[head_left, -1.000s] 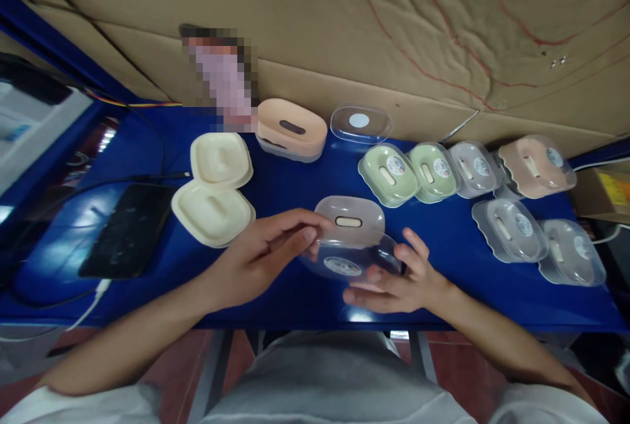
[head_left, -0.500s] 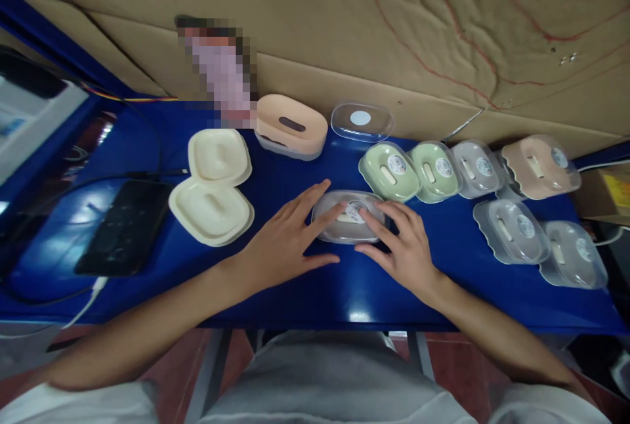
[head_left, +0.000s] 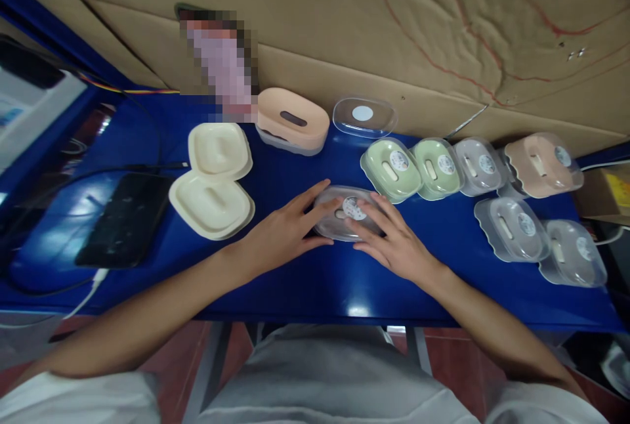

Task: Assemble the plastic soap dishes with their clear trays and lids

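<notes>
Clear box (head_left: 347,212) now down on table (head_left: 295,293) w/ lid on, no longer held up. Left hand (head_left: 283,230) & right hand (head_left: 391,243) flat, fingers spread, pressing lid; closing looks nearly done.

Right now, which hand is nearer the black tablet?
Left. The left hand lies closer to the tablet; the right hand is beyond it, farther right.

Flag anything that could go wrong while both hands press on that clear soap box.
The left hand and right hand press on the clear soap box; uneven pressure might seat its lid crooked. The green soap box sits close to the right fingers, so a slip might knock it.
</notes>
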Action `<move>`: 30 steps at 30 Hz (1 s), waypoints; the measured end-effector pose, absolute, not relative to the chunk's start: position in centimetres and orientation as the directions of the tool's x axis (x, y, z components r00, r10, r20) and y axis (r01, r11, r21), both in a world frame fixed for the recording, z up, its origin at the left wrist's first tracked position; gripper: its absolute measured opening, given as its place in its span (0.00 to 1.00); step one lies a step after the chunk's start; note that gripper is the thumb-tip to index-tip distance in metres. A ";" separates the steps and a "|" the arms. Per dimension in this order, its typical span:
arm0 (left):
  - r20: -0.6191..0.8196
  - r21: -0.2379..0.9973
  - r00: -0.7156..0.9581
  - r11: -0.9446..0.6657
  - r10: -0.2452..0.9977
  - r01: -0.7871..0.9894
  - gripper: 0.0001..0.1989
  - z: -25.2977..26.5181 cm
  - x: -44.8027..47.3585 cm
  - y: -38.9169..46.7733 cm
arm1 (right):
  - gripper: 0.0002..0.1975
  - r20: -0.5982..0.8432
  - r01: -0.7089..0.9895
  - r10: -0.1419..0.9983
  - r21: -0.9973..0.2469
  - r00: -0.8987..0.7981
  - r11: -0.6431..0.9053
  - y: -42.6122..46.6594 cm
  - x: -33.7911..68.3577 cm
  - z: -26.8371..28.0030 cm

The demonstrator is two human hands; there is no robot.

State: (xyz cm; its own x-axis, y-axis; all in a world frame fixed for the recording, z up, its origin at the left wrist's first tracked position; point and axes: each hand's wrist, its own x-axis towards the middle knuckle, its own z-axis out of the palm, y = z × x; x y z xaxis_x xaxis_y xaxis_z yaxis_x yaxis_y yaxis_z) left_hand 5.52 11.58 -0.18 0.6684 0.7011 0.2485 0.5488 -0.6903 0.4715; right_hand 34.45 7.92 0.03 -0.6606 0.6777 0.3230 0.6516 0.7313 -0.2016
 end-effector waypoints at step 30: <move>0.472 0.396 0.706 -0.842 0.528 0.366 0.19 1.0 6.9 9.7 | 0.35 0.632 0.999 0.774 -0.031 0.025 -0.007 14.3 49.4 2.2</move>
State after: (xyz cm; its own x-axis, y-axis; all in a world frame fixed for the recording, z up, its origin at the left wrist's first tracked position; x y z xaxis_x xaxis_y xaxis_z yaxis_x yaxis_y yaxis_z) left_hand 6.89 9.67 1.03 0.7062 0.5281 0.4715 0.3656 -0.8424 0.3958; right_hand 49.44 14.27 2.19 0.0255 0.7743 0.6323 0.9995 -0.0073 -0.0313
